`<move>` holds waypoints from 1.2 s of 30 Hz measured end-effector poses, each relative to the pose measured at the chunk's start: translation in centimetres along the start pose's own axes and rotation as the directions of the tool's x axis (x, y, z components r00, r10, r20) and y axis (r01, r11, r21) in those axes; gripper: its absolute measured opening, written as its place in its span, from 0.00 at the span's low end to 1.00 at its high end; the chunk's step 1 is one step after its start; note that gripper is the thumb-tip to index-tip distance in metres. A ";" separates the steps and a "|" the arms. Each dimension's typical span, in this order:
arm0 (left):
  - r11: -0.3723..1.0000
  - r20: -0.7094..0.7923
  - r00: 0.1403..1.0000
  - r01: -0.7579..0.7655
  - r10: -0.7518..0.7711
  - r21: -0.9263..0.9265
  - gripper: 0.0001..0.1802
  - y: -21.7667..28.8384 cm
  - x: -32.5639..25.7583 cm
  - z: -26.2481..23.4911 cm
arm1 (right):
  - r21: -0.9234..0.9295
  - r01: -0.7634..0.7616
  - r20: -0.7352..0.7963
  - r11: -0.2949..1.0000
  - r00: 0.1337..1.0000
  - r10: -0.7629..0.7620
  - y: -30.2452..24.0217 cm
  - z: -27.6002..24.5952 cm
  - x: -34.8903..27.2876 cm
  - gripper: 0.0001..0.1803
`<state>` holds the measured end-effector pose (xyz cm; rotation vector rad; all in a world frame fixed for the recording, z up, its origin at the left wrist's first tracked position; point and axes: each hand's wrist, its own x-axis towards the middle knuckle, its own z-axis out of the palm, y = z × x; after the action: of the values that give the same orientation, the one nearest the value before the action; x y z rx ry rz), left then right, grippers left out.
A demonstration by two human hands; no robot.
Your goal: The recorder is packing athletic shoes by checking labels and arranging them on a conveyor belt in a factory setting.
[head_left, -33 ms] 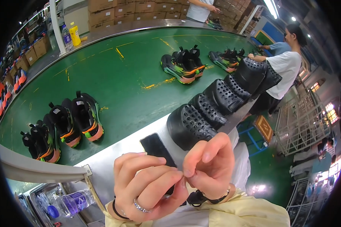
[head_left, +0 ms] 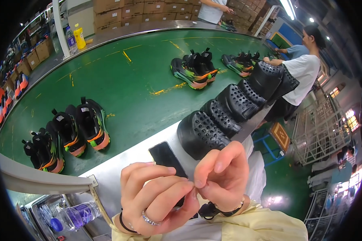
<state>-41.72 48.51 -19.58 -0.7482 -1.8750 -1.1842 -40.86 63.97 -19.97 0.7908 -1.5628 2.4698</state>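
Observation:
My left hand (head_left: 159,197), with a ring and a dark wristband, has its fingers curled and its tips pressed together. Against them meet the pinched thumb and index finger of my right hand (head_left: 225,172). Whatever lies between the fingertips, if anything, is too small or hidden to make out. Partly covered by my left hand, a dark phone (head_left: 165,154) lies on the metal ledge (head_left: 124,160). Just beyond my right hand stands a row of black, clog-like pieces with round holes (head_left: 201,132) along the ledge.
Pairs of black sneakers with orange and green soles (head_left: 94,124) stand on the green belt (head_left: 136,84), with another pair (head_left: 195,68) farther along. A water bottle (head_left: 76,215) lies below the curved rail (head_left: 48,178). At the right, a person in white (head_left: 303,74) works beside the belt.

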 end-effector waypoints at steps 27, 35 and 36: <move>0.994 0.000 1.000 -0.013 0.013 -0.106 0.14 -2.5 0.0 0.1 | -0.333 0.178 0.069 0.926 0.984 -0.165 0.9 -0.2 0.2 0.17; 0.916 0.079 0.995 0.080 -0.053 -0.393 0.13 -2.6 0.5 0.2 | 0.242 -0.097 -0.008 0.965 0.995 0.102 1.2 -0.3 0.1 0.20; 0.920 0.075 0.996 0.066 -0.040 -0.386 0.13 -2.7 0.4 0.3 | 0.242 -0.100 -0.007 0.965 0.994 0.105 1.3 -0.3 0.2 0.20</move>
<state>-44.17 47.73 -20.50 -0.9649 -1.7391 -1.6119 -41.61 63.64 -21.05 0.7305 -1.3443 2.7722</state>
